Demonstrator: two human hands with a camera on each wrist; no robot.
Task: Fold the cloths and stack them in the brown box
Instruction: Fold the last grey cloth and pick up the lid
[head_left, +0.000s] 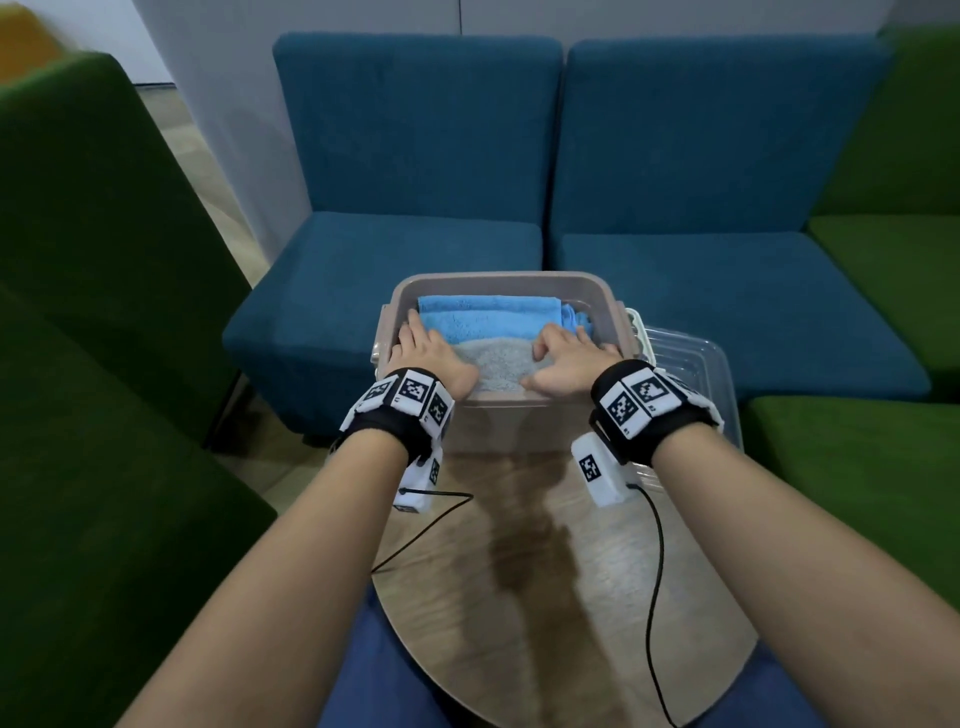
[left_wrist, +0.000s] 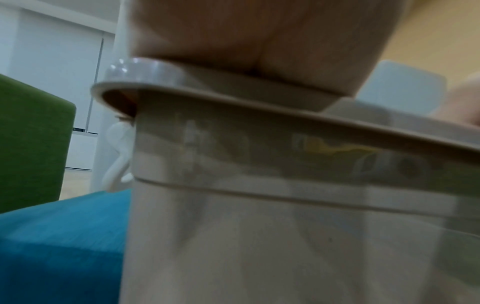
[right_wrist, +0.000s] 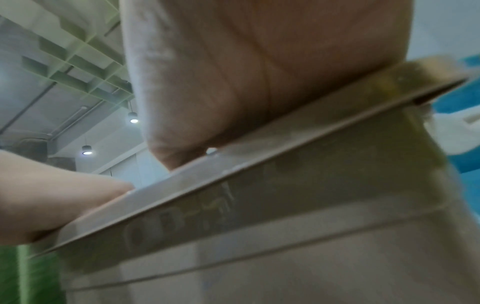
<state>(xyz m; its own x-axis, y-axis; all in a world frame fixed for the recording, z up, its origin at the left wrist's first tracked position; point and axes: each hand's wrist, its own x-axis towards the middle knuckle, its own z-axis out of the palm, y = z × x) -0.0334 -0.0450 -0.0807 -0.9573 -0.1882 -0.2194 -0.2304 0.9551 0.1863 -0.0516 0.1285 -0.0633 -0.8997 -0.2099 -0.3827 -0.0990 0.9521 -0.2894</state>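
Note:
The brown box (head_left: 498, 278) stands on the far side of a round wooden table (head_left: 545, 571). Inside it lies a folded blue cloth (head_left: 488, 317) at the back and a grey cloth (head_left: 501, 366) at the front. My left hand (head_left: 426, 345) lies flat on the grey cloth's left side, fingers straight along the box wall. On the cloth's right side my right hand (head_left: 563, 358) presses down with bent fingers at the edge where grey meets blue. Both wrist views show only the box wall (left_wrist: 259, 226) (right_wrist: 285, 246) with the heel of a palm over its rim.
A clear plastic lid (head_left: 696, 374) lies on the table just right of the box. Two blue armchairs (head_left: 415, 244) stand behind the table, with green seats (head_left: 78, 312) at either side. Black cables (head_left: 654, 571) hang from my wrist units over the tabletop.

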